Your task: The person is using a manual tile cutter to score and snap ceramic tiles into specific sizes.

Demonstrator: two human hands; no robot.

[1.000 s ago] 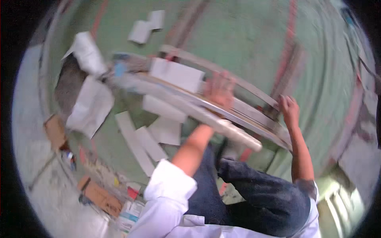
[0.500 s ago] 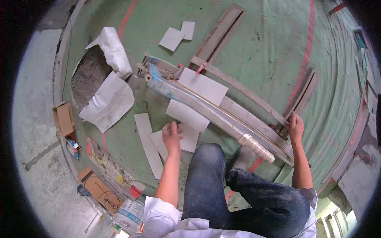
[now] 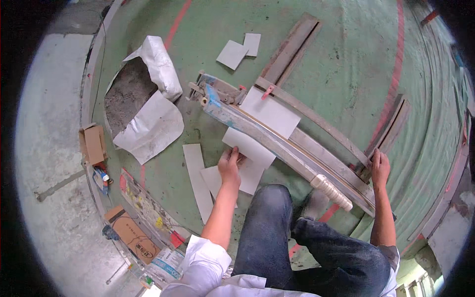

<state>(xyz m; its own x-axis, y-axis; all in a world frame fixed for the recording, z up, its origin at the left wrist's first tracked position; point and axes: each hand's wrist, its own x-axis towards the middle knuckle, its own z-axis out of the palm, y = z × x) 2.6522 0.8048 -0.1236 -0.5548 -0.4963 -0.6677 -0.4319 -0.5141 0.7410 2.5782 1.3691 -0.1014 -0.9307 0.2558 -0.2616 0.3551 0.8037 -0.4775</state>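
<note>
A manual tile cutter [image 3: 267, 138] with a worn blue rail lies slantwise before me. White tile [image 3: 271, 113] shows beyond its rail and another stretch of white tile [image 3: 249, 147] on the near side; the rail hides whether they join. My left hand [image 3: 229, 167] is closed on the near tile's edge. My right hand [image 3: 380, 169] is closed around the right end of the cutter's metal guide bar [image 3: 316, 115], beside a side arm. The bar lies against the far tile and carries a red clip [image 3: 267, 91]. The cutter's taped handle [image 3: 331, 192] is untouched.
Beside my left forearm lie a tile strip [image 3: 197, 178] and a loose tile [image 3: 253, 176]. Two small tile pieces [image 3: 232, 54] lie farther off. An opened sack of grey powder [image 3: 129, 91] stands left. Cardboard boxes [image 3: 129, 232] and a stained board [image 3: 148, 205] line the left edge.
My left hand has moved forward from above the loose tile and closed on the near tile's edge. My right hand stays at the guide bar's end. The whole view has shifted slightly.
</note>
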